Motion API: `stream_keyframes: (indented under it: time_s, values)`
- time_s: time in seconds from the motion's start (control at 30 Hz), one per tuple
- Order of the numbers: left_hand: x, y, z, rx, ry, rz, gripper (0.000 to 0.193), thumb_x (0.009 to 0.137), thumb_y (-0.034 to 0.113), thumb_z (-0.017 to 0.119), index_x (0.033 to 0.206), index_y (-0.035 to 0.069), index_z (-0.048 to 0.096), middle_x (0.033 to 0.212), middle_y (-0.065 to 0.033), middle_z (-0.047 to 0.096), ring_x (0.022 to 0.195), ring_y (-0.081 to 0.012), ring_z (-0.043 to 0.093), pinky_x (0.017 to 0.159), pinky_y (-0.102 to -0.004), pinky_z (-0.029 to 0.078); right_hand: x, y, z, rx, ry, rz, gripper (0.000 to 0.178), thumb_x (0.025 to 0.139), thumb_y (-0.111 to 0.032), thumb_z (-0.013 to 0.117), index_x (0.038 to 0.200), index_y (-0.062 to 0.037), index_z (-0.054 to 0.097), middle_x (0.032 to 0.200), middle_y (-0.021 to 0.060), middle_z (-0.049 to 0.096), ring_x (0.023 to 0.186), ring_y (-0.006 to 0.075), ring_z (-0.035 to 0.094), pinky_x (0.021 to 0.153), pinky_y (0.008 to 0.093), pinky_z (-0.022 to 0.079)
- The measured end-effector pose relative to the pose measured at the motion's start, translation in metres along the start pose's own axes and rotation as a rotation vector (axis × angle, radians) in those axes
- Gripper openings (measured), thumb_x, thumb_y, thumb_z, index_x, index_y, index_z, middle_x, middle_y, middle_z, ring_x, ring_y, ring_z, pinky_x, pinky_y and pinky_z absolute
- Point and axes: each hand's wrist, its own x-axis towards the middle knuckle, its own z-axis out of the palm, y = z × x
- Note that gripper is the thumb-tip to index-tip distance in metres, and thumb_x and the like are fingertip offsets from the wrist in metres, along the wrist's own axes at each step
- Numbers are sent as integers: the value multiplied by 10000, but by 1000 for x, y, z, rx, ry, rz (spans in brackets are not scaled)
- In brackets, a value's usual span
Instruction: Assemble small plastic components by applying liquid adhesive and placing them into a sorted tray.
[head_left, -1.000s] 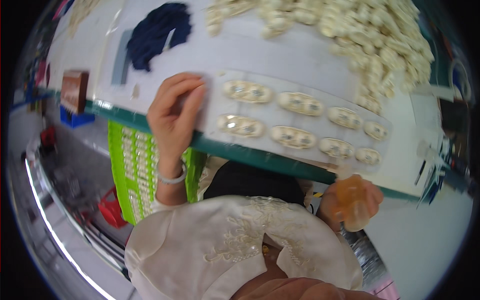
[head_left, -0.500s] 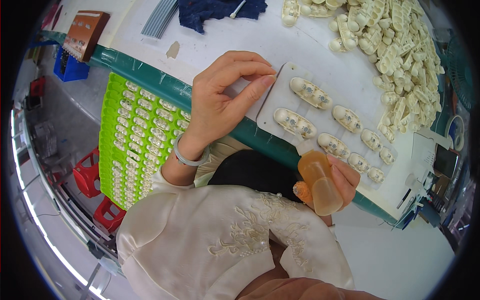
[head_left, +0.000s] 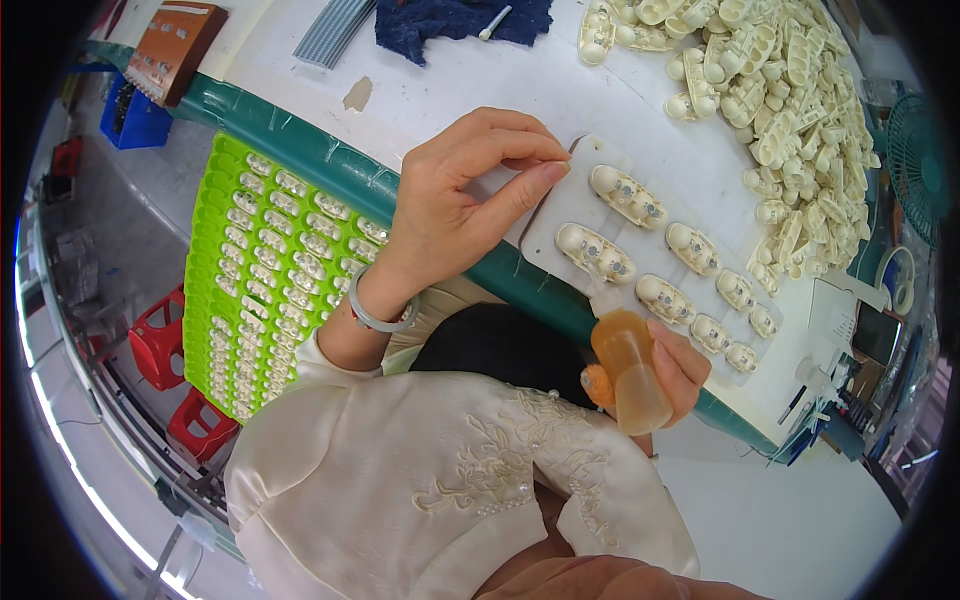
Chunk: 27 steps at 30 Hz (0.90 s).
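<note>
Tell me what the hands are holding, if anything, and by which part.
The right hand holds the amber bottle by its body. The left hand is at one end of the white plate; any grip cannot be told.

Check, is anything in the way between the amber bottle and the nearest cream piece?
Nothing visible. The right hand holds the amber bottle, its pale nozzle pointing at the cream piece; the left hand is aside, near the white plate's edge.

Heaped cream casings (head_left: 785,150) show this is a workshop.
</note>
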Motion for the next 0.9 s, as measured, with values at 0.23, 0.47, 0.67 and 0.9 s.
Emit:
stream_keyframes:
  time_s: [0.23,0.47,0.67,0.9]
  values:
    - [1,6,-3,-27,-50,-67,125,729,-49,625,851,-22,636,900,-113,613,832,-168,581,714,-238,456,-9,-1,-14,-33,-39,114,233,735,65,586,960,95,533,995,264,537,793,342,599,703,392,515]
    - [-1,3,-2,-20,-60,-64,126,729,-50,623,851,-24,636,899,-111,613,840,-170,578,714,-240,454,-7,2,-4,1,-2,43,248,726,66,587,967,91,534,1011,287,532,814,344,595,714,411,512]
    - [-2,2,-2,-32,-65,-78,127,731,-55,617,854,-28,633,906,-115,612,847,-174,576,731,-242,448,-19,5,-19,73,-21,49,241,771,47,552,1009,63,513,1015,255,519,831,318,582,716,374,504]
    - [-2,4,-1,-37,-60,-87,140,743,-72,605,878,-39,625,916,-120,607,852,-166,568,735,-241,441,-24,7,-24,73,8,31,245,746,78,553,985,113,519,1016,306,533,840,401,592,729,462,511]
